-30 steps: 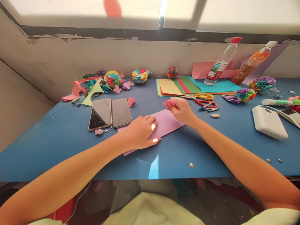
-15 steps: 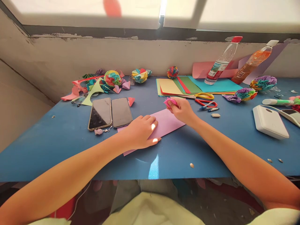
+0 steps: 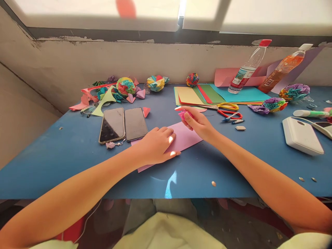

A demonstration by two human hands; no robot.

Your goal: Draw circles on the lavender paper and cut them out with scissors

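Note:
My left hand (image 3: 158,146) lies flat on a lilac sheet of paper (image 3: 185,136), fingers stretched and thumb apart, pressing it to the table. A small bright pink object (image 3: 184,114) is gripped in my right hand (image 3: 197,125), above the sheet's far right part; its kind is partly hidden by my fingers. The index finger of that hand points out to the left over the object. Just left of the sheet lie two phones (image 3: 136,123), one with a charm (image 3: 110,145). Beyond my right hand, a pink rounded piece of paper (image 3: 199,109) shows partly.
Coloured sheets (image 3: 233,94), yellow scissors (image 3: 228,106), red scissors (image 3: 230,114) and an eraser (image 3: 240,128) lie right of centre. Two bottles (image 3: 240,81) lean near the wall. Paper balls (image 3: 126,86) and scraps sit at the back. A white device (image 3: 302,135) lies at right.
My right hand has turned slightly, and its index finger has stretched out from the pink object. The pink rounded paper behind it now shows. My left hand stays on the sheet.

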